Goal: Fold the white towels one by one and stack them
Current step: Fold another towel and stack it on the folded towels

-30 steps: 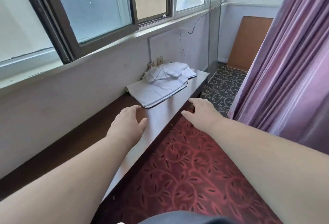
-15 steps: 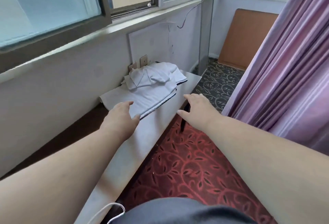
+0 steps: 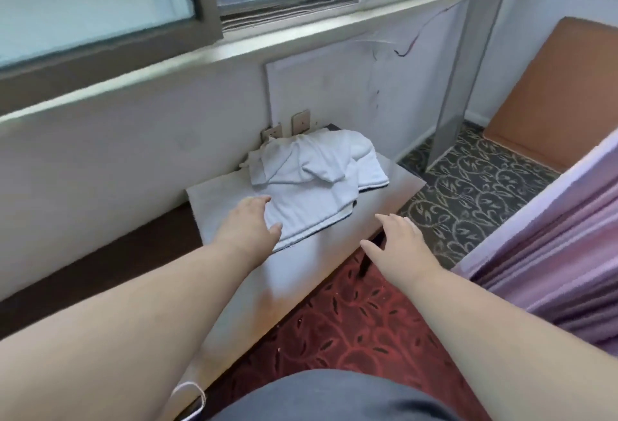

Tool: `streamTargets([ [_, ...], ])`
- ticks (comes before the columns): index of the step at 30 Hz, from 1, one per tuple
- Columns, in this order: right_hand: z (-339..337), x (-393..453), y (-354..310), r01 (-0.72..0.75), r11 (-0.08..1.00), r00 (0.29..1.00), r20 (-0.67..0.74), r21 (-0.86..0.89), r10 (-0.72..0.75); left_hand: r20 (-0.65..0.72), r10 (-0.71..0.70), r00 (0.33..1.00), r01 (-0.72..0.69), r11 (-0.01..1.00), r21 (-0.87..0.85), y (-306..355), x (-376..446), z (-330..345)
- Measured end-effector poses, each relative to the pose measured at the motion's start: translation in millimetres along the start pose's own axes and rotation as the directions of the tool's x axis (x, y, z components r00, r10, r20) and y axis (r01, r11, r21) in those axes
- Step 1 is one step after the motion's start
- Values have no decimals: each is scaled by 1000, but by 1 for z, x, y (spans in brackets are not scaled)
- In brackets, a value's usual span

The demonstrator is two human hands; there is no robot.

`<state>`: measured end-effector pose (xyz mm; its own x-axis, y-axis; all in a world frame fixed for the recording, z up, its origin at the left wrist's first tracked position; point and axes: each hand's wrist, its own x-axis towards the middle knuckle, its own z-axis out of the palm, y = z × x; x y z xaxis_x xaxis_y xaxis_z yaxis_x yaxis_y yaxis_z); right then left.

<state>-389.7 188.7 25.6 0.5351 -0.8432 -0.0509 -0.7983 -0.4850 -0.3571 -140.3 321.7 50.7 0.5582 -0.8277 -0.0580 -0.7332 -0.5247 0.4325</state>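
Observation:
A loose pile of white towels (image 3: 314, 166) lies at the far end of a narrow table (image 3: 337, 236) against the wall. The bottom towel is spread flat; crumpled ones sit on top of it. My left hand (image 3: 249, 223) is open, palm down, over the near left edge of the flat towel; whether it touches the cloth I cannot tell. My right hand (image 3: 398, 246) is open, fingers apart, above the table's right front edge, clear of the towels.
The wall and window sill (image 3: 234, 49) run along the table's left side. A purple curtain (image 3: 548, 260) hangs at the right. Red patterned carpet (image 3: 351, 327) lies below the table edge. A brown board (image 3: 548, 92) leans at the far right. Wall sockets (image 3: 294, 124) sit behind the towels.
Both hands have moved forward along the table toward the towels; the left hand now reaches over the flat towel's near edge. The view has come closer to the pile.

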Motion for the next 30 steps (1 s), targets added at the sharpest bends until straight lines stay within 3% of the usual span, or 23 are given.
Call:
streamTargets([
  [6, -21, 90, 3, 209, 975, 976, 77, -69, -204, -116, -236, 965, 227, 970, -83, 17, 18, 11],
  [11, -2, 142, -28, 281, 959, 953, 125, -21, -276, -120, -293, 948, 280, 953, -115, 10, 42, 21],
  [19, 39, 204, -58, 230, 973, 955, 192, 4, -226, 12, -253, 967, 253, 967, 5, -28, 118, 25],
  [30, 70, 317, -26, 116, 993, 951, 288, 14, -115, 156, -265, 952, 266, 964, 15, -23, 213, 64],
])
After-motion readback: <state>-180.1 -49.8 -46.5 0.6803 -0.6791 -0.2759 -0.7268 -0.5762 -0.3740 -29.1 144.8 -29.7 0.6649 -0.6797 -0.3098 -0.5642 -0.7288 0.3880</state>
